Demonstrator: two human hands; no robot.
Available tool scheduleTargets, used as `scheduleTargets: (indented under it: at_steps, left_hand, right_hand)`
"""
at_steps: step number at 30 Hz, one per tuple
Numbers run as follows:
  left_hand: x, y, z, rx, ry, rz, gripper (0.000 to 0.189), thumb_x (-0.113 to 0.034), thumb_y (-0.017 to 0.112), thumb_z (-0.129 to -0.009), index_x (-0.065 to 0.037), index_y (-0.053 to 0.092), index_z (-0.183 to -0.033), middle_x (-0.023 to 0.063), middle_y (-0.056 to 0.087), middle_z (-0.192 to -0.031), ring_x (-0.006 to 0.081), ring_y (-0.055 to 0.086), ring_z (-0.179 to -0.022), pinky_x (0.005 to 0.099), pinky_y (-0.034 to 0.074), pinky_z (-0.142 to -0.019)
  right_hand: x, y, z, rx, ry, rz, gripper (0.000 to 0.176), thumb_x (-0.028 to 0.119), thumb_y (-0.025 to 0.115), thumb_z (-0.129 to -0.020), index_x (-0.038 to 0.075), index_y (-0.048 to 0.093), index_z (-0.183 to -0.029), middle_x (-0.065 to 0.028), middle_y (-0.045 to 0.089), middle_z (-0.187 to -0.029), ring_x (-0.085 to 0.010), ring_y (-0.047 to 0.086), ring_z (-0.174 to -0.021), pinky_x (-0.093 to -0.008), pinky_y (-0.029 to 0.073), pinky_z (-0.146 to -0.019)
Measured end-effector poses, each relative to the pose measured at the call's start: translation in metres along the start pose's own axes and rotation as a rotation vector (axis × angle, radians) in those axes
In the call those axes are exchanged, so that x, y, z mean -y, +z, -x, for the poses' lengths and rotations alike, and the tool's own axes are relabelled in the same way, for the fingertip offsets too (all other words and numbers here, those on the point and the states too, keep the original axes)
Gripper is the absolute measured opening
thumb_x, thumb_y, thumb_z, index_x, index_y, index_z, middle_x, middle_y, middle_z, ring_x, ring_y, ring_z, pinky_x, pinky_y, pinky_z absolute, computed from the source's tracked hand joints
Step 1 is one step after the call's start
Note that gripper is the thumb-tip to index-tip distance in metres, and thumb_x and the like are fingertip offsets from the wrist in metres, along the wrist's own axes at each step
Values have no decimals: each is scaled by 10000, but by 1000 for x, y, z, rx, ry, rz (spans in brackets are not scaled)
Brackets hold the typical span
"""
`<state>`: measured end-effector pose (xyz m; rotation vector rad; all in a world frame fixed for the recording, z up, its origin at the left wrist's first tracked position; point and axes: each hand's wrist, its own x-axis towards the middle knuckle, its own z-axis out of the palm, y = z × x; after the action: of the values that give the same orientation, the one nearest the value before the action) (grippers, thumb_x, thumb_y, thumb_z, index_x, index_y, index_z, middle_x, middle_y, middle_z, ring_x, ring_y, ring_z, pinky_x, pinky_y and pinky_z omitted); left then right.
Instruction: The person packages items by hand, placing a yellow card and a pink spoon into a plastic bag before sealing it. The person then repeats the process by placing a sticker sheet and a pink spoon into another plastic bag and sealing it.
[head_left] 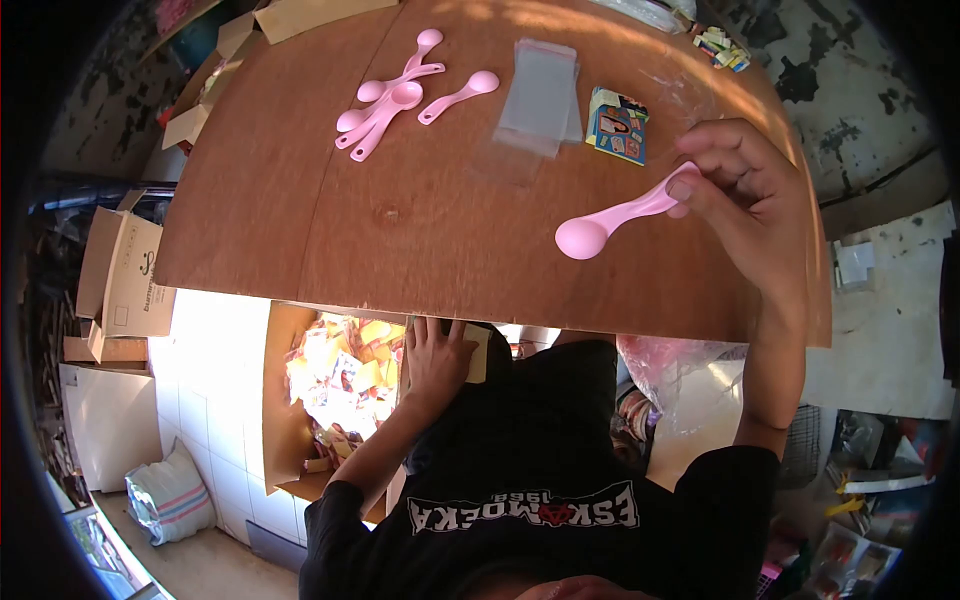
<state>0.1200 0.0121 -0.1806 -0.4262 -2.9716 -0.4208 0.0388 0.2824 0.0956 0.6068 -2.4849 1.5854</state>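
Note:
Between the thumb and fingers of my right hand (745, 190) is the handle end of a pink spoon (582, 238), its rounded bowl pointing left over the wooden table (400, 230). My left hand (437, 355) rests at the table's near edge, beside an open box; its fingers are spread and nothing shows in them. Several more pink spoons (405, 97) lie in a loose cluster at the back left of the table, with one (460, 95) a little apart. Clear plastic bags (538, 95) and a stack of colourful cards (617, 127) lie to their right.
An open carton (285, 400) full of packaged items stands below the table's near edge. At the far right corner is a small pile of cards (722, 48). Cardboard boxes (135, 275) and a white sack (170, 495) are at the left.

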Motion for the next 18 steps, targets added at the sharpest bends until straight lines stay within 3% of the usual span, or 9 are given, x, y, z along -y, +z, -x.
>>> scheduleTargets:
  at_steps: [5, 7, 8, 9, 11, 13, 14, 16, 18]
  left_hand:
    - [28, -31, 8, 65, -197, 518, 689, -65, 726, -751, -31, 406, -1360, 189, 564, -1074, 333, 619, -874, 364, 512, -829]
    - [44, -64, 5, 629, -232, 789, 729, -49, 765, -741, -3, 413, -1379, 160, 637, -1020, 227, 651, -849, 321, 512, -752]
    - [54, -70, 11, 692, -174, 1088, 769, -52, 812, -714, 11, 427, -1377, 99, 648, -945, 137, 606, -802, 292, 484, -714]
    - [56, -79, 15, 748, -73, 1308, 672, 68, 725, -741, 4, 453, -1352, 20, 618, -841, 86, 566, -783, 245, 443, -678]
    - [52, -116, 7, 734, 168, 1503, 709, 94, 733, -712, 7, 450, -1357, 38, 623, -841, 91, 573, -768, 236, 431, -673]
    - [43, -128, 0, 489, 352, 1653, 778, 129, 736, -665, 3, 433, -1371, 65, 633, -850, 121, 595, -754, 235, 433, -677]
    - [35, -132, 1, 382, 280, 1778, 832, 141, 729, -637, -4, 407, -1391, 89, 643, -847, 164, 611, -722, 238, 440, -678]
    - [28, -135, -28, 206, 574, 1883, 853, 134, 681, -671, -67, 368, -1439, 172, 618, -954, 229, 597, -896, 283, 491, -717]
    - [17, -154, -55, 151, 519, 1937, 779, 116, 652, -734, -112, 397, -1434, 222, 547, -1135, 272, 572, -973, 301, 563, -722]
  right_hand:
    - [4, 5, -5, 21, -3, 33, 224, -11, 642, -868, -29, 577, -1081, -84, 686, -845, -100, 648, -724, -198, 498, -637]
    - [2, 7, -9, 30, -28, 22, 220, -17, 642, -863, -29, 583, -1075, -82, 686, -844, -101, 649, -715, -200, 501, -629]
    - [1, 9, -12, 30, -35, 10, 215, -20, 644, -858, -31, 588, -1065, -79, 685, -835, -100, 648, -705, -201, 502, -622]
    - [0, 12, -14, 28, -42, -1, 210, -23, 647, -853, -32, 593, -1056, -76, 684, -826, -99, 648, -695, -202, 503, -616]
    - [-8, 17, -23, 51, -69, -48, 210, -19, 652, -850, -32, 596, -1052, -76, 683, -807, -95, 646, -688, -204, 503, -610]
    - [-15, 20, -34, 92, -98, -84, 208, -6, 662, -845, -30, 602, -1043, -81, 683, -778, -89, 642, -669, -203, 498, -600]
    - [-18, 23, -43, 107, -103, -75, 207, 2, 668, -843, -28, 604, -1037, -87, 685, -767, -86, 639, -659, -200, 495, -595]
    - [-25, 30, -69, 135, -170, -115, 188, 56, 693, -835, -32, 609, -979, -96, 701, -766, -102, 671, -652, -222, 511, -572]
    - [-23, 34, -98, 127, -149, -85, 252, 127, 686, -864, -45, 603, -1028, -97, 701, -799, -113, 666, -670, -218, 523, -604]
